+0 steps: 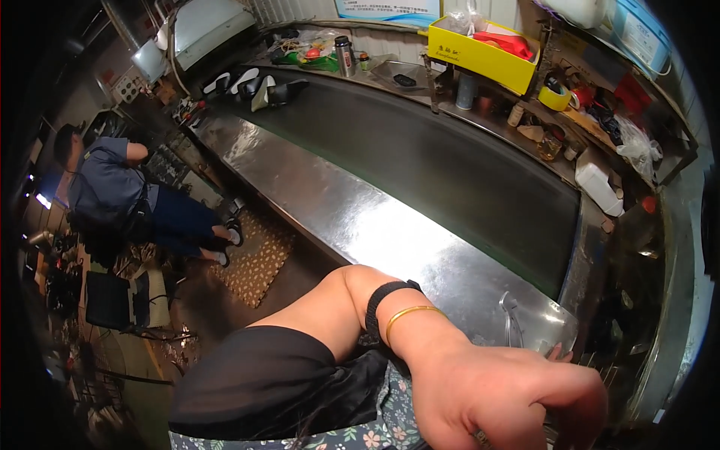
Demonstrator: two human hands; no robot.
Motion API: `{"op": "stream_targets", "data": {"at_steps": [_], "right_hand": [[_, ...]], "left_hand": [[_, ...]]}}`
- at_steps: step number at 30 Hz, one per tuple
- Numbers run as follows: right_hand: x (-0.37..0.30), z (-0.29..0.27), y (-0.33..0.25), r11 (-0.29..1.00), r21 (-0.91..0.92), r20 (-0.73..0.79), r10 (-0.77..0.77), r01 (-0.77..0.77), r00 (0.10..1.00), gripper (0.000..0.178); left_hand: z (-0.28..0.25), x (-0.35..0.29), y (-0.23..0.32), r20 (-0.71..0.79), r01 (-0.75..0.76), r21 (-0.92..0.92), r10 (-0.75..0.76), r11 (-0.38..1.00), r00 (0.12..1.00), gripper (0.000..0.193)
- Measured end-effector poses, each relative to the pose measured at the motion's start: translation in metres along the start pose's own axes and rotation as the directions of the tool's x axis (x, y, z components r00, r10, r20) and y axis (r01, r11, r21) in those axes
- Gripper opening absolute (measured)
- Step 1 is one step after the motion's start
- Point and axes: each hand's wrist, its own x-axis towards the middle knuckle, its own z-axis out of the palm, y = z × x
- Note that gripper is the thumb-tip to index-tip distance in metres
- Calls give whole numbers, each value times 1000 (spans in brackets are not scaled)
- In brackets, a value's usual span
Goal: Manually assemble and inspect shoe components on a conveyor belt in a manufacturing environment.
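Left hand (pixel 502 394) looms closest, fingers curled; whether its grip pinches anything cannot be told. Leftmost stands 1 co-worker (pixel 112 184), then shoes (pixel 245 81), then a shiny metal piece (pixel 511 315) on the table (pixel 281 171) near the right hand (pixel 556 352), its grip hidden.

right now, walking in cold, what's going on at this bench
A person is at a metal ledge, their left hand raised close to the camera with fingers bent. Only fingertips of the right hand show behind it, so whether either holds anything can't be told. Beyond the ledge runs a dark flat surface, with several shoes or shoe parts at its far left end. Another person stands off to the left, by a patterned mat.
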Motion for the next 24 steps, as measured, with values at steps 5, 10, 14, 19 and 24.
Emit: {"op": "stream_targets", "data": {"at_steps": [5,10,14,19,24], "right_hand": [[3,1,5,1000,-16,-24,-2,2,1000,71],[0,3,16,999,-34,-15,-34,33,999,72],[-4,-6,1,998,-25,-36,-62,61,997,72],[-34,-58,-39,994,84,-23,-71,73,997,69],[-35,-57,-47,993,54,-20,-103,104,995,65]], "left_hand": [[-11,-15,-1,282,-149,86,120,985,952,25],[-62,-112,-16,153,530,290,-585,797,796,20],[-148,-306,-3,-647,749,544,-758,-377,89,54],[-168,-397,31,-816,553,572,-492,-606,305,61],[-167,-386,28,-827,532,551,-508,-643,242,59]]}}
